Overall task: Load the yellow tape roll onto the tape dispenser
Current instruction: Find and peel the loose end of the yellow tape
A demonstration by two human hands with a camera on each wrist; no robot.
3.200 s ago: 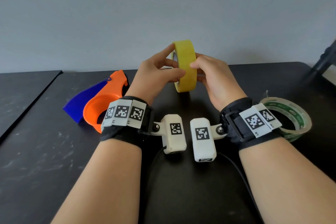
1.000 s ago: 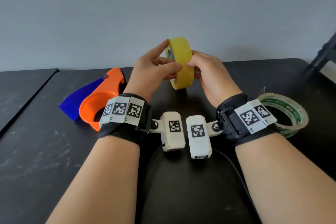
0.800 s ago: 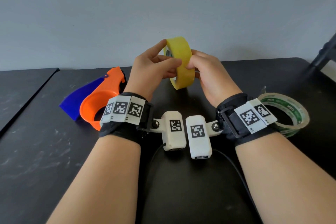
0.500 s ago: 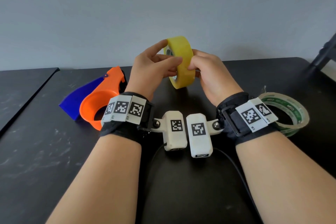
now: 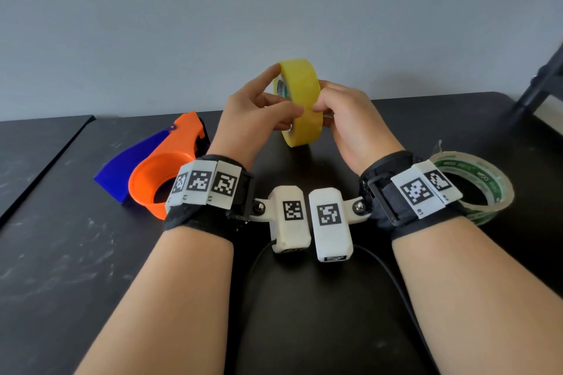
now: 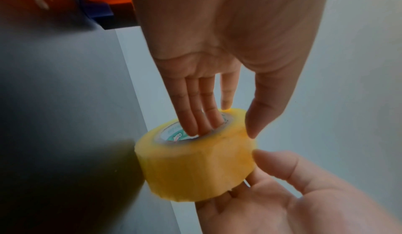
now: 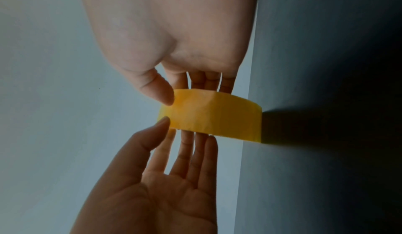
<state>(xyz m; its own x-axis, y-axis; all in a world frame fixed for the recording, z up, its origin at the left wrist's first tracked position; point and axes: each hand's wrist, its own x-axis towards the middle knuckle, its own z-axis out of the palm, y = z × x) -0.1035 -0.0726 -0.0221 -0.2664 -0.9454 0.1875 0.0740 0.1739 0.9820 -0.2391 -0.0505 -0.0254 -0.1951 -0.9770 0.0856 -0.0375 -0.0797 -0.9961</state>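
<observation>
You grip the roll (image 5: 301, 100) on edge.
Left hand (image 5: 253, 119) and right hand (image 5: 350, 119) pinch its glossy band; core axis runs nine-to-three.

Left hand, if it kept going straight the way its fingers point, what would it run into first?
The yellow tape roll, which the left hand already holds: three fingers reach into its core. Past the roll is the right hand, though depth is hard to judge.

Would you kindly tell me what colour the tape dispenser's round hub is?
Orange; the tape dispenser shows best in the head view.
</observation>
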